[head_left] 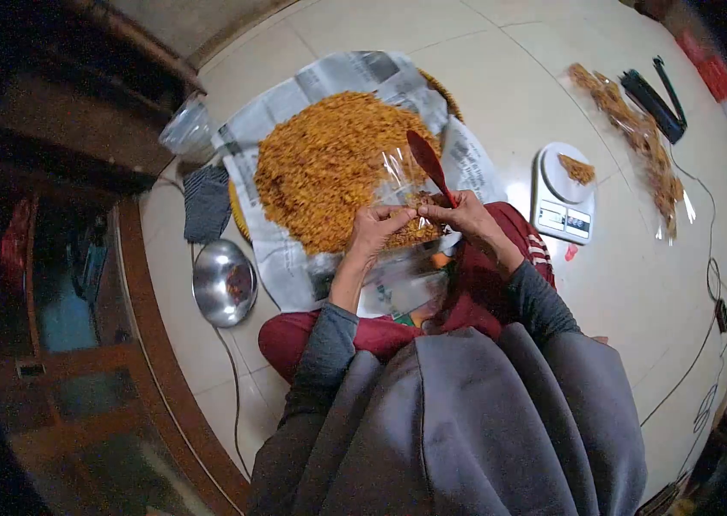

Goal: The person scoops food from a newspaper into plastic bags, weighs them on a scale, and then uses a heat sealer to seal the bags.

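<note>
Golden-orange flakes (329, 163) blaze against grey-and-white printed newspaper (471, 163), the spoon (427, 161) glows deep red, the trousers (477, 292) are maroon with white stripes, and the scale (555, 184) gleams white!

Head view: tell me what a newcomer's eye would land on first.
First comes the large heap of golden-brown flakes on printed newspaper sheets, upper middle. At its lower right, the left hand and right hand pinch a clear plastic bag, a dark red spoon in the right. Farther right, a white digital scale bears a small brown portion.
</note>
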A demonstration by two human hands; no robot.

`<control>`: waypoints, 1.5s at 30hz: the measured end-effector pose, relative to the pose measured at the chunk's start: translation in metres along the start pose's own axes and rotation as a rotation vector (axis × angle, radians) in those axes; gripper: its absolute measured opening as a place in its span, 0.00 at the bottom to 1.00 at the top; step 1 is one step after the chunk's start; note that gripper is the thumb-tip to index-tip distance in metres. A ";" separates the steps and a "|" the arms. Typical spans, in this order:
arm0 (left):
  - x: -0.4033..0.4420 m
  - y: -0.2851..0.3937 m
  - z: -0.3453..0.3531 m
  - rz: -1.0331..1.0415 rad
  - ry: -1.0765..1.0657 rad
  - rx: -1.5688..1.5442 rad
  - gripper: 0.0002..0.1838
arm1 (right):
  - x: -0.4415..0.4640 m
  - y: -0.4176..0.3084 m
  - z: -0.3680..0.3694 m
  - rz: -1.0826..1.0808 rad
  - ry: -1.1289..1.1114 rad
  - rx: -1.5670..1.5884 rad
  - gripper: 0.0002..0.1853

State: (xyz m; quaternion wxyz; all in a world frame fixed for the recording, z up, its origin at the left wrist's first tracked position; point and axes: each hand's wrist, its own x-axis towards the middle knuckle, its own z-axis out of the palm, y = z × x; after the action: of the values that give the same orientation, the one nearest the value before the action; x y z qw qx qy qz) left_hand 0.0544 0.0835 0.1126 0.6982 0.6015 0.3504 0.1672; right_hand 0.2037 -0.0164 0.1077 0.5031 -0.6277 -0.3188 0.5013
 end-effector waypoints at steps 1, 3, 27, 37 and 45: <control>-0.004 -0.005 -0.007 -0.023 0.016 0.029 0.10 | 0.001 0.001 0.007 0.050 -0.036 -0.010 0.13; -0.011 -0.014 -0.015 -0.038 0.085 0.013 0.10 | 0.006 0.010 0.016 0.147 -0.097 -0.029 0.12; -0.013 -0.091 -0.025 -0.361 0.252 -0.708 0.26 | 0.017 0.053 0.049 0.337 0.048 0.274 0.14; -0.045 -0.096 -0.033 -0.305 0.266 -0.477 0.21 | 0.009 0.061 0.040 0.272 -0.178 0.289 0.13; -0.077 -0.079 -0.040 0.010 0.001 -0.053 0.23 | 0.000 0.049 0.010 0.114 -0.330 0.088 0.13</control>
State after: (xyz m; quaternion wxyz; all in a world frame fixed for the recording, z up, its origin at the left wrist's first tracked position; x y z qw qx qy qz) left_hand -0.0418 0.0448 0.0581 0.7129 0.5843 0.3433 0.1804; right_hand 0.1888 -0.0275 0.0609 0.4416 -0.5313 -0.3387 0.6387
